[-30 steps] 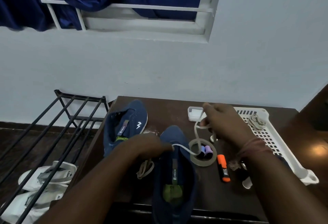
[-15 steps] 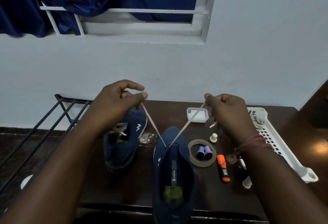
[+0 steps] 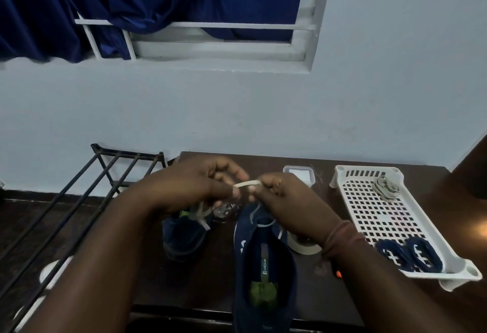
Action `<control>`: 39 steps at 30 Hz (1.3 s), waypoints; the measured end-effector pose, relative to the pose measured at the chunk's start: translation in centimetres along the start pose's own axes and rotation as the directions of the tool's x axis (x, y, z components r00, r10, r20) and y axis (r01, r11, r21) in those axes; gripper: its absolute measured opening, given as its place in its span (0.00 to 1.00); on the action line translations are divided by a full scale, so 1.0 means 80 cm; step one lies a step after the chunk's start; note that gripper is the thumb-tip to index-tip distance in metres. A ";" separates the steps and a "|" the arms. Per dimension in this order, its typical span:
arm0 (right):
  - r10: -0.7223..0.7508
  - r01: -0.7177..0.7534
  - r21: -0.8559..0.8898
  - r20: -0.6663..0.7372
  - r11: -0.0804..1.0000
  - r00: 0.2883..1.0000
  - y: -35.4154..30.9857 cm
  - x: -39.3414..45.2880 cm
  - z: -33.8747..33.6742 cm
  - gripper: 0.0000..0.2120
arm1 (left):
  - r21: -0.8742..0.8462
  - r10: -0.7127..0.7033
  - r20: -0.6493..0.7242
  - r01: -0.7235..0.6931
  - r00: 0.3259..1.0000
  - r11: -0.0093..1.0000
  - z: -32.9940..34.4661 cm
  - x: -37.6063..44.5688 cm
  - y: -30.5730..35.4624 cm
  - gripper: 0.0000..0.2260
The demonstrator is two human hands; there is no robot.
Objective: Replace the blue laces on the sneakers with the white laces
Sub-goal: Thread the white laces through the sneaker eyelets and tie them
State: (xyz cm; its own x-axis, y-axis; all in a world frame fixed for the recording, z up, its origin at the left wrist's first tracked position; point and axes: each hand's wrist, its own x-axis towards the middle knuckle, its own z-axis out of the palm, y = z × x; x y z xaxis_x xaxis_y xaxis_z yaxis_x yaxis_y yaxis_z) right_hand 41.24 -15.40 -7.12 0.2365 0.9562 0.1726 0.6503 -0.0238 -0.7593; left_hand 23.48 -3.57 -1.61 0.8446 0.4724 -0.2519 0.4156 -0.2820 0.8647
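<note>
A navy sneaker (image 3: 264, 266) lies on the dark table (image 3: 200, 280) with its toe pointing away from me. A white lace (image 3: 247, 183) runs through its front eyelets. My left hand (image 3: 200, 185) and my right hand (image 3: 284, 201) meet above the toe, and both pinch the lace ends, with a short stretch taut between them. The second navy sneaker (image 3: 181, 235) sits to the left, mostly hidden by my left arm, with pale lace showing on it. Coiled blue laces (image 3: 408, 253) lie in the white tray (image 3: 369, 216).
A bundled pale lace (image 3: 386, 187) rests at the tray's far end. A clear plastic box (image 3: 300, 174) and a tape roll (image 3: 303, 245) sit near my right hand; an orange marker tip (image 3: 338, 274) peeks past my wrist. A black metal rack (image 3: 79, 190) stands left.
My hands were apart, pulling the two lace ends up and outward; now they have come together above the toe, holding the ends side by side. The camera has tilted slightly.
</note>
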 end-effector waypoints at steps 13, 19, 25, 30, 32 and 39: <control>0.694 -0.679 0.153 -0.238 0.718 0.680 0.082 0.012 -0.031 0.19 | 0.092 -0.335 -0.531 0.446 0.779 0.890 -0.039 0.004 -0.060 0.05; 0.560 -0.545 0.153 -0.362 0.824 0.745 0.080 0.006 -0.039 0.16 | -0.144 -0.356 -0.563 0.336 0.745 0.931 -0.046 -0.003 -0.060 0.07; 0.157 -0.193 0.457 0.116 0.868 0.981 0.008 -0.005 -0.022 0.21 | 0.047 -0.088 -0.243 0.102 0.966 0.994 0.027 0.038 -0.037 0.21; 0.080 -0.088 0.457 0.037 0.885 0.996 0.004 -0.006 -0.027 0.25 | 0.332 0.060 -0.096 -0.025 0.994 0.943 0.054 0.052 -0.027 0.03; 0.266 -0.190 0.430 -0.124 0.883 0.956 0.020 -0.005 -0.032 0.28 | 0.495 -0.035 -0.200 0.131 0.979 0.859 0.041 0.055 -0.043 0.08; 0.560 -0.373 0.424 -0.527 0.825 0.640 0.061 0.000 -0.051 0.26 | 0.504 -0.081 -0.572 0.428 0.816 0.750 -0.001 0.048 -0.070 0.12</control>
State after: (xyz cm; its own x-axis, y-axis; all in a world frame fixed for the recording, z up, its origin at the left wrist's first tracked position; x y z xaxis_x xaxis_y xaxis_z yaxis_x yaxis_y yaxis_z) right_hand 47.34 -16.67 -8.23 0.8957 0.4445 0.0162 0.1426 -0.2525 -0.9570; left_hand 24.40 -0.10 -7.38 0.4622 0.8864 -0.0272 0.8434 -0.4299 0.3223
